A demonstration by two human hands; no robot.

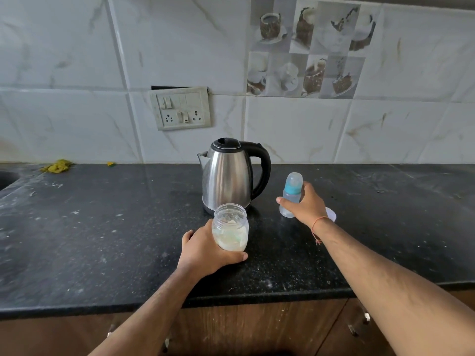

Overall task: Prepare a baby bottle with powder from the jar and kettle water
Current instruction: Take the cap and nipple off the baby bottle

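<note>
Holding a clear plastic jar (230, 231) with white powder inside, the left hand (205, 249) is curling its fingers and thumb around the jar's bottom part. The jar is standing with no lid on the black speckled stone counter (102, 240), just in front of the shiny steel kettle (227, 176) with a black handle and lid. A bit farther back, the right hand (307, 205) is gripping a small clear baby bottle (291, 195) with a blue ring and a see-through cap. The bottle is standing upright on the counter, to the right of the kettle. A white round lid (331, 214) is peeking out behind the right wrist. Farther back, a white switch board (181, 108) is sitting on the tiled wall (411, 111). Yellow scraps (57, 166) are lying far left.
</note>
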